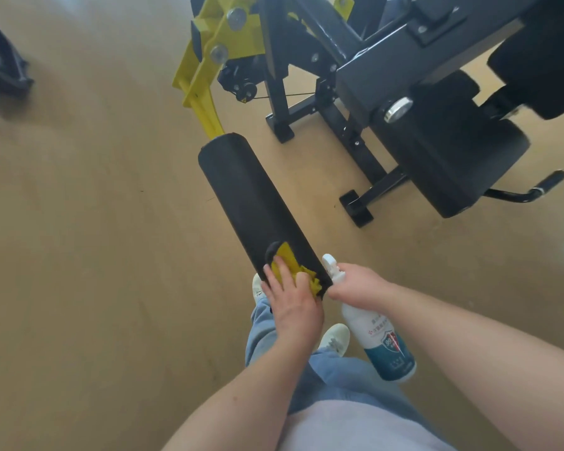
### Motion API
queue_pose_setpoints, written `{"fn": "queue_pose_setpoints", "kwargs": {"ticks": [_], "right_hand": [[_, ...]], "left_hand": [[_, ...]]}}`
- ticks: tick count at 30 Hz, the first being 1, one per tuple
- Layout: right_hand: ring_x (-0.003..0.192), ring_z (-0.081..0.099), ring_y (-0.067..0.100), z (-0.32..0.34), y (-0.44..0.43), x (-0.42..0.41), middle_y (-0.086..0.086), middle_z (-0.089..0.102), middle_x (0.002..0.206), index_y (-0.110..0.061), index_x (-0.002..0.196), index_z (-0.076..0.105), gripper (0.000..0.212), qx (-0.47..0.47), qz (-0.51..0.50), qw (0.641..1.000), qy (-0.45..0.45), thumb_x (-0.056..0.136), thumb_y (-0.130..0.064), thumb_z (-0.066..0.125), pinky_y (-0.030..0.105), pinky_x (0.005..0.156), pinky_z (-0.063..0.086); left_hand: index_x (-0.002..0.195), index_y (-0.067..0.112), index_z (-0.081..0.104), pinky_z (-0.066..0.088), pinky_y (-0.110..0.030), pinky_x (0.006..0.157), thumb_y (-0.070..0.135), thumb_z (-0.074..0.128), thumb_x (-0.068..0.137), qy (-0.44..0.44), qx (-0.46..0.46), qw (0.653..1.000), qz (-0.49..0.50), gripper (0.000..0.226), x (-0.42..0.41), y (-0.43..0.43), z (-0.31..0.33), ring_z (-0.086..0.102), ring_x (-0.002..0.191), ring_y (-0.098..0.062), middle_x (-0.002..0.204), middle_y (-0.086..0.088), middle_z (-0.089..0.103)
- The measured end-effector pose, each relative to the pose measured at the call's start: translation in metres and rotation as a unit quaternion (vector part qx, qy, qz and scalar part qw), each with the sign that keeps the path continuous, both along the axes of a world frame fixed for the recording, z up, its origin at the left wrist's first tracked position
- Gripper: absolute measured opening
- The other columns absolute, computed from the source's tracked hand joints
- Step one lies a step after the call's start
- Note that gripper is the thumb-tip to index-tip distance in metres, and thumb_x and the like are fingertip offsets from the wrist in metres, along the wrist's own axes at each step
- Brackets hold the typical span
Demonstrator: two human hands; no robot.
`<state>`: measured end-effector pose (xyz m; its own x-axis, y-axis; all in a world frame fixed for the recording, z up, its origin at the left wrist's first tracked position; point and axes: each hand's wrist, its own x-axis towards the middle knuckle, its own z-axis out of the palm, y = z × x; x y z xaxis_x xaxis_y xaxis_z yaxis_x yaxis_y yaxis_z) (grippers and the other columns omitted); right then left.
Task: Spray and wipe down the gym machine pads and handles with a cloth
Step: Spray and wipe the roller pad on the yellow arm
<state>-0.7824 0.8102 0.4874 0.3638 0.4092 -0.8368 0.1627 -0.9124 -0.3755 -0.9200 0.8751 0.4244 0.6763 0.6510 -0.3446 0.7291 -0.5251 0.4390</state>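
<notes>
A person's left hand [290,304] lies flat on a yellow cloth [290,259], fingers spread and pressing it against the near end of a black roller pad [245,190] on a gym machine – the pad juts toward the camera from a yellow lever arm [209,76]. The right hand [358,284], just beside the pad's end, is wrapped round the neck of a white-and-teal spray bottle [385,346], nozzle up, its body hanging below. To the right, the machine's black seat pad [446,151] and a side handle [549,181] stand over the tan floor [95,222]
</notes>
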Motion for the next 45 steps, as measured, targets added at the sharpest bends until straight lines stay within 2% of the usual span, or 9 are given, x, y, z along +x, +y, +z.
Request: {"fn": "queue_pose_setpoints", "kwargs": {"ticks": [3, 5, 10, 21, 28, 31, 34, 41, 45], "right_hand": [[0.076, 0.058, 0.015, 0.001, 0.009, 0.009, 0.000, 0.063, 0.089, -0.027, 0.089, 0.055, 0.006, 0.006, 0.005, 1.000, -0.019, 0.087, -0.022, 0.058, 0.029, 0.060, 0.040], [0.074, 0.056, 0.013, 0.000, 0.015, 0.015, -0.001, 0.062, 0.087, -0.027, 0.087, 0.053, 0.008, 0.003, 0.014, 1.000, -0.022, 0.088, -0.021, 0.057, 0.028, 0.059, 0.039], [0.087, 0.063, 0.021, -0.007, 0.028, 0.032, 0.003, 0.064, 0.095, -0.024, 0.099, 0.057, 0.013, -0.011, -0.011, 1.000, 0.008, 0.087, -0.025, 0.062, 0.035, 0.069, 0.048], [0.091, 0.063, 0.023, -0.025, 0.109, 0.050, 0.007, 0.065, 0.105, -0.020, 0.106, 0.058, 0.023, -0.042, -0.059, 0.994, 0.081, 0.086, -0.029, 0.065, 0.036, 0.076, 0.047], [0.089, 0.064, 0.023, -0.042, 0.143, 0.070, 0.005, 0.064, 0.099, -0.022, 0.102, 0.056, 0.025, -0.100, -0.095, 0.985, 0.105, 0.082, -0.033, 0.066, 0.037, 0.079, 0.051], [0.096, 0.066, 0.022, -0.038, 0.141, 0.077, 0.006, 0.065, 0.107, -0.018, 0.120, 0.056, 0.039, -0.166, -0.061, 0.977, 0.120, 0.087, -0.037, 0.065, 0.037, 0.086, 0.054], [0.097, 0.067, 0.024, -0.034, 0.136, 0.073, 0.007, 0.066, 0.109, -0.017, 0.126, 0.055, 0.046, -0.192, -0.056, 0.972, 0.122, 0.086, -0.037, 0.065, 0.040, 0.090, 0.055], [0.094, 0.071, 0.028, -0.029, 0.119, 0.059, 0.011, 0.069, 0.107, -0.015, 0.119, 0.058, 0.053, -0.164, -0.090, 0.976, 0.113, 0.071, -0.035, 0.067, 0.046, 0.091, 0.059], [0.090, 0.069, 0.026, -0.024, 0.111, 0.051, 0.008, 0.068, 0.102, -0.018, 0.108, 0.059, 0.037, -0.131, -0.083, 0.982, 0.109, 0.075, -0.033, 0.066, 0.039, 0.084, 0.057]], "left_hand": [[0.125, 0.017, 0.060, -0.006, -0.060, 0.123, 0.041, 0.057, 0.095, -0.001, 0.089, 0.955, -0.284, 0.038, 0.008, 0.023, -0.003, 0.008, 0.157, -0.038, 0.163, -0.007, 0.037], [0.144, 0.020, 0.051, -0.011, -0.058, 0.123, 0.054, 0.046, 0.097, 0.020, 0.077, 0.930, -0.360, 0.058, 0.026, 0.044, 0.006, 0.014, 0.157, -0.032, 0.157, 0.000, 0.046], [0.132, 0.026, 0.055, -0.016, -0.060, 0.121, 0.044, 0.043, 0.096, 0.062, 0.071, 0.931, -0.352, 0.041, 0.062, 0.104, 0.021, 0.014, 0.157, -0.029, 0.147, 0.010, 0.056], [0.147, 0.018, 0.045, -0.011, -0.060, 0.123, 0.034, 0.045, 0.099, 0.076, 0.137, 0.947, -0.279, 0.050, 0.123, 0.263, 0.018, 0.009, 0.158, -0.029, 0.155, 0.006, 0.048], [0.142, 0.013, 0.043, -0.003, -0.063, 0.124, 0.029, 0.044, 0.102, 0.085, 0.162, 0.965, -0.189, 0.044, 0.176, 0.358, 0.008, 0.011, 0.157, -0.036, 0.145, -0.007, 0.054], [0.130, 0.015, 0.044, 0.004, -0.064, 0.123, 0.025, 0.039, 0.103, 0.105, 0.124, 0.980, -0.111, 0.030, 0.191, 0.373, 0.007, 0.018, 0.154, -0.039, 0.143, -0.013, 0.055], [0.125, 0.014, 0.047, 0.013, -0.063, 0.123, 0.022, 0.042, 0.102, 0.077, 0.130, 0.975, -0.160, 0.025, 0.186, 0.367, 0.001, 0.025, 0.151, -0.038, 0.141, -0.010, 0.055], [0.129, 0.007, 0.049, 0.008, -0.059, 0.126, 0.032, 0.051, 0.100, 0.048, 0.163, 0.951, -0.257, 0.038, 0.166, 0.356, -0.002, 0.014, 0.156, -0.034, 0.161, -0.014, 0.037], [0.125, 0.010, 0.056, 0.005, -0.058, 0.126, 0.035, 0.050, 0.098, 0.033, 0.162, 0.934, -0.315, 0.037, 0.142, 0.321, 0.001, 0.020, 0.156, -0.029, 0.156, -0.009, 0.046]]}}
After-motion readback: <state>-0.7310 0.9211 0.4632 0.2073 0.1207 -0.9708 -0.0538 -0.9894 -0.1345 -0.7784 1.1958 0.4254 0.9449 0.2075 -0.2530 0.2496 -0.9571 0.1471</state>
